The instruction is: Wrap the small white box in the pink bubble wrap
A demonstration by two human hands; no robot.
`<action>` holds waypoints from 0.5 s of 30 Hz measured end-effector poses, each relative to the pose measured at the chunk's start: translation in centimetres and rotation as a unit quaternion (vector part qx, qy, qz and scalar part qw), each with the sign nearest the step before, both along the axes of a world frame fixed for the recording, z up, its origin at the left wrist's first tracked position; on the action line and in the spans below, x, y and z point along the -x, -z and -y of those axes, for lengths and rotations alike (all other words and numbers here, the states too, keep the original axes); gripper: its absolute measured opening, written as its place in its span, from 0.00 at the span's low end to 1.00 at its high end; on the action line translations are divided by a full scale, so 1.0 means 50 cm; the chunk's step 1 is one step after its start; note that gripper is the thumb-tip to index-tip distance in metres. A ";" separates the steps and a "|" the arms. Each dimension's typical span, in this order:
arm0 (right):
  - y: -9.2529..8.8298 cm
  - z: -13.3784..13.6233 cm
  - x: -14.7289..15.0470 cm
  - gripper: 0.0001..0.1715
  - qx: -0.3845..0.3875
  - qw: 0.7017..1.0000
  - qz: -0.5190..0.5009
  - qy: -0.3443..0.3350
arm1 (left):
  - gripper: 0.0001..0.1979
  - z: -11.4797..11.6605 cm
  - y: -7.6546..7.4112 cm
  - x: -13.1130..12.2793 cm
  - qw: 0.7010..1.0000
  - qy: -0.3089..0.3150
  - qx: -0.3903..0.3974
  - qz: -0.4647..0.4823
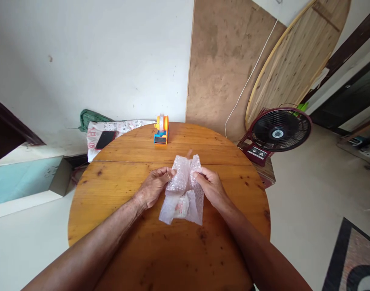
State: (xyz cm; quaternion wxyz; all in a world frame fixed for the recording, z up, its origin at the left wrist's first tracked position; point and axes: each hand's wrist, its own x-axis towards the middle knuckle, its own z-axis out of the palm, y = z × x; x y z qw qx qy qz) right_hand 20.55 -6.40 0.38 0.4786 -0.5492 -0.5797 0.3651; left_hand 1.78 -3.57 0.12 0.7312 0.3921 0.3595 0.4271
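A sheet of bubble wrap (pixel 179 178) lies over the middle of the round wooden table (pixel 118 194), its two upper flaps folded inward. My left hand (pixel 156 184) pinches the left flap between thumb and fingers. On the other side, my right hand (pixel 211 184) grips the right flap the same way. Within the lower part of the wrap sits a small whitish item with red marks (pixel 181 208), partly covered; its kind is unclear. A thin brownish strip (pixel 189 153) sticks out past the wrap's far end.
An orange and blue tape dispenser (pixel 161 131) stands at the table's far edge. Beyond the left rim, a dark phone-like object (pixel 105 140) rests on a printed white sack (pixel 127 127). A dark red fan (pixel 276 131) is close to the right rim. A round wooden board (pixel 297 56) leans behind.
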 end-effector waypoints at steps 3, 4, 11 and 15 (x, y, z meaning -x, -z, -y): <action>0.007 -0.011 -0.008 0.13 -0.002 0.998 -0.056 0.031 | 0.20 -0.007 0.001 0.003 0.999 -0.043 0.006 -0.026; 0.007 -0.013 -0.008 0.13 0.002 0.996 -0.075 0.038 | 0.20 -0.010 0.002 0.004 0.998 -0.054 0.005 -0.034; 0.015 -0.028 -0.012 0.12 0.023 0.991 -0.116 0.068 | 0.20 -0.022 0.015 0.007 0.993 -0.086 -0.022 -0.074; 0.025 -0.038 -0.018 0.11 0.004 0.992 -0.089 0.087 | 0.22 -0.022 0.010 0.009 0.977 -0.149 -0.091 -0.126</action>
